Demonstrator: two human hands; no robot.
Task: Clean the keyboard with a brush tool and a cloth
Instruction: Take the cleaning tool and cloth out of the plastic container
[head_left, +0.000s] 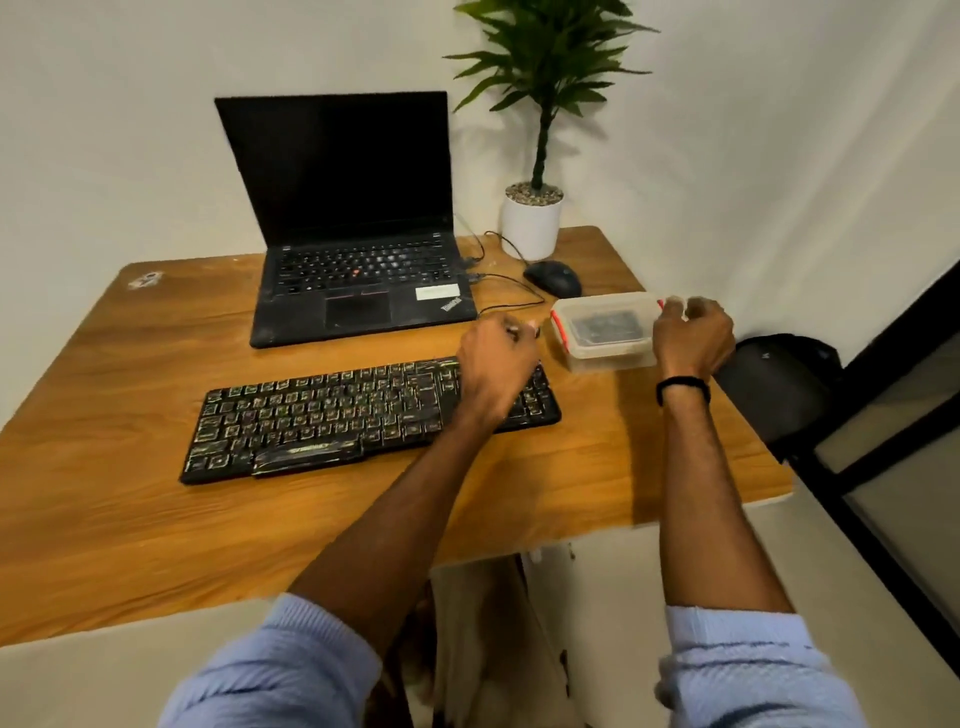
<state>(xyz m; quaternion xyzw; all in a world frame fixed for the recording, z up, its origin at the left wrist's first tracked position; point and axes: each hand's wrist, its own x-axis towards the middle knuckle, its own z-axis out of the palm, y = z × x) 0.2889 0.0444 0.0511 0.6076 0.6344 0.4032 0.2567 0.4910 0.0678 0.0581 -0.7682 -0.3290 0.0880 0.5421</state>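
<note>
- Head view. Black keyboard (332, 415) lies flat on the wooden table (156, 519), slightly askew, in front of an open laptop (353, 234).
- Left hand (496, 364) hovers over the keyboard's right end and covers the keys there. Whether it touches them cannot be told.
- Clear plastic container (602, 327) with red clips sits just right of the keyboard's far corner, apart from it, near the table's right edge.
- Right hand (693, 338) is at the container's right end and hides that end wall.
- Hard to make out: the container's contents show only as a dark mass through the lid. A small pale glint sits at the left fingertips, too small to identify.
- Left hand is curled into a loose fist, knuckles up, forearm stretched diagonally across the table. Whether it holds anything cannot be told.
- Right hand has its back to the camera, wrist raised, with the thumb and fingers curled and pinching the container's far right rim at the clip.
- Black wristband (683, 388) on the right wrist. Both light-blue sleeves are pushed up.
- Behind the container are a black mouse (553, 278) and a potted plant (535, 218), with cables running from the laptop.
</note>
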